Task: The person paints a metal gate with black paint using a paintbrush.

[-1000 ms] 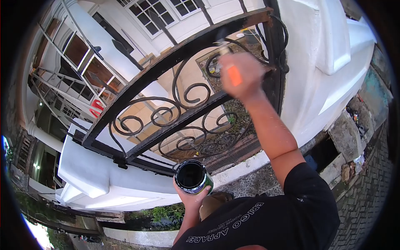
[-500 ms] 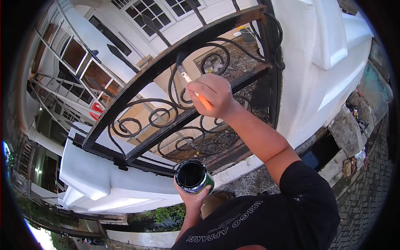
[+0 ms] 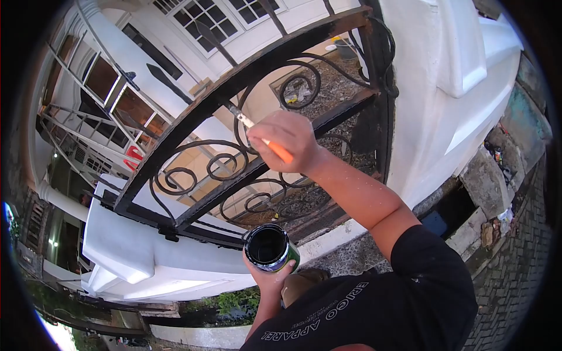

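Observation:
My right hand [image 3: 283, 140] is closed around a paintbrush [image 3: 244, 119] with an orange and white handle. The brush's dark bristles meet the curved upper bar of a black wrought-iron fence panel [image 3: 193, 120], which has scrolls inside its frame. Lower down, my left hand [image 3: 270, 277] grips an open paint can [image 3: 270, 248] from below and the side. Dark paint shows inside it, and its rim is smeared. The can is just in front of the fence's lower bar. On the panel's upper right, the curved bar looks brownish and rusty.
White wall sections [image 3: 424, 105] flank the fence. Behind it are a house with paned windows [image 3: 205, 26], metal scaffolding [image 3: 88, 126] and a bucket [image 3: 346, 50] on gravel. A dark drain opening [image 3: 448, 216] and a paved street [image 3: 515, 263] lie to the right. Plants [image 3: 240, 301] grow below.
My right hand has moved the brush left and slightly down along the curved upper bar. My left hand holds the can in nearly the same place.

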Motion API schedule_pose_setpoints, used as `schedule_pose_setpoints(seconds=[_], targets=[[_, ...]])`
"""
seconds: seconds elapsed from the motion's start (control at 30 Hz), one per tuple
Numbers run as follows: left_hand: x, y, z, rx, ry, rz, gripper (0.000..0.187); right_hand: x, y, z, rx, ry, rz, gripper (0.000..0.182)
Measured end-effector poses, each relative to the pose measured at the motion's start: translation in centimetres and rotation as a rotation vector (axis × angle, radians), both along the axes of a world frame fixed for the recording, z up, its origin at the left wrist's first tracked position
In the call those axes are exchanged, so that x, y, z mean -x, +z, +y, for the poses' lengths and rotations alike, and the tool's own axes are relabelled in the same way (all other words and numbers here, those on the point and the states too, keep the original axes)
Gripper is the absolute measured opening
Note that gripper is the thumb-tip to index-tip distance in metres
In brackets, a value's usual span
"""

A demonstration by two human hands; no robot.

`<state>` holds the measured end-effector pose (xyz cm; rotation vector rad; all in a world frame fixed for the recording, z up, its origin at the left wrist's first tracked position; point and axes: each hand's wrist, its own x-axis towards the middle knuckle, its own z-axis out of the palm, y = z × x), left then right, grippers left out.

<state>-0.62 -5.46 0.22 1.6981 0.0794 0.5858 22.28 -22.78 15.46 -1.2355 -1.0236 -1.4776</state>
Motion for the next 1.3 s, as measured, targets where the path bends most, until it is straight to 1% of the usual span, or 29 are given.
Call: schedule_pose_setpoints(seconds=[0.03, 0.1, 0.13, 0.17, 0.2, 0.23, 0.3, 0.33, 0.4, 0.43, 0.47, 0.5, 0.57, 0.63, 0.7, 0.77, 0.8, 0.87, 0.9, 0.97, 1.0, 1.07, 1.1, 1.17, 1.2, 1.23, 1.3], targets=[[-0.1, 0.0, 0.1, -0.002, -0.003, 0.0, 0.122, -0.6, 0.1, -0.6, -0.002, -0.003, 0.0, 0.016], [0.0, -0.3, 0.3, -0.027, -0.004, 0.003, 0.122, -2.9, 0.3, -3.4, -0.226, -0.034, 0.058, 0.009], [-0.1, -0.5, 0.3, -0.026, -0.009, 0.002, 0.122, -3.6, 0.3, -5.2, -0.31, -0.042, 0.147, 0.008], [-0.2, -0.7, 0.4, -0.031, 0.004, -0.021, 0.117, -4.2, 0.2, -7.4, -0.394, -0.051, 0.235, 0.007], [-0.2, -0.9, 0.5, -0.035, 0.018, -0.044, 0.111, -5.1, 0.0, -9.8, -0.456, -0.15, 0.232, 0.007], [-0.2, -1.0, 0.5, -0.033, 0.013, -0.047, 0.111, -5.8, -0.2, -12.0, -0.518, -0.248, 0.227, 0.008], [-0.3, -1.2, 0.6, -0.026, 0.007, -0.039, 0.112, -6.1, 0.6, -14.8, -0.58, -0.372, 0.206, 0.007], [-0.2, -1.2, 0.7, -0.025, 0.003, -0.042, 0.112, -5.9, 0.9, -15.5, -0.523, -0.565, 0.186, 0.006], [-0.3, -1.2, 0.6, -0.053, 0.005, -0.031, 0.112, -6.0, 1.1, -13.7, -0.343, -0.58, 0.061, 0.009], [-0.4, -1.0, 0.3, -0.053, -0.001, -0.03, 0.112, -5.7, 1.2, -12.0, -0.224, -0.552, -0.02, 0.012], [-0.4, -0.8, 0.0, -0.056, 0.006, -0.021, 0.111, -4.4, 1.2, -10.1, -0.112, -0.456, -0.052, 0.013], [-0.4, -0.6, -0.2, -0.062, 0.011, -0.011, 0.111, -3.1, 1.1, -8.9, -0.011, -0.345, 0.002, 0.014], [-0.5, -0.5, -0.4, -0.064, 0.0, -0.022, 0.111, -3.6, 0.7, -8.7, -0.141, -0.134, -0.015, 0.008], [-0.7, -0.3, -0.5, -0.062, -0.004, -0.042, 0.11, -5.4, 0.9, -11.5, -0.393, -0.19, 0.075, 0.005], [-0.5, 0.0, -0.7, -0.071, -0.016, -0.038, 0.109, -6.1, 0.7, -14.4, -0.585, -0.097, 0.401, 0.006], [-0.5, -0.4, -0.4, -0.073, -0.02, -0.054, 0.109, -6.2, 1.1, -15.7, -0.638, -0.196, 0.267, 0.006], [-0.8, -0.5, -0.6, -0.073, -0.02, -0.07, 0.109, -5.9, 1.6, -15.7, -0.635, -0.199, 0.26, 0.006], [-0.9, -0.8, -0.8, -0.056, -0.021, -0.059, 0.108, -5.0, 2.1, -14.3, -0.372, -0.482, -0.01, 0.007], [-0.9, -0.8, -0.8, -0.044, -0.024, -0.046, 0.108, -4.6, 2.2, -13.3, -0.373, -0.483, -0.009, 0.007], [-0.9, -1.0, -0.8, -0.057, -0.025, -0.046, 0.108, -4.0, 2.3, -11.7, -0.121, -0.439, -0.028, 0.009], [-1.0, -1.0, -0.8, -0.067, -0.025, -0.049, 0.108, -3.8, 2.1, -11.7, -0.124, -0.441, -0.028, 0.009], [-1.1, -0.9, -1.0, -0.058, -0.033, -0.056, 0.108, -3.8, 2.1, -11.8, -0.299, -0.258, -0.009, 0.006], [-1.1, -0.9, -1.1, -0.05, -0.04, -0.058, 0.108, -4.0, 2.2, -11.9, -0.297, -0.254, -0.01, 0.006], [-1.1, -1.0, -1.1, -0.05, -0.035, -0.051, 0.107, -4.8, 2.5, -12.5, -0.663, 0.235, 0.459, 0.009], [-1.0, -1.0, -1.0, -0.052, -0.035, -0.042, 0.107, -5.3, 2.9, -13.0, -0.675, 0.157, 0.452, 0.013], [-0.7, -0.9, -1.1, -0.052, -0.034, -0.038, 0.107, -4.9, 2.6, -13.2, -0.675, 0.157, 0.457, 0.013], [-1.0, -0.5, -1.7, -0.017, -0.053, -0.067, 0.107, -4.2, 3.1, -13.7, -0.686, 0.295, 0.425, 0.013]])
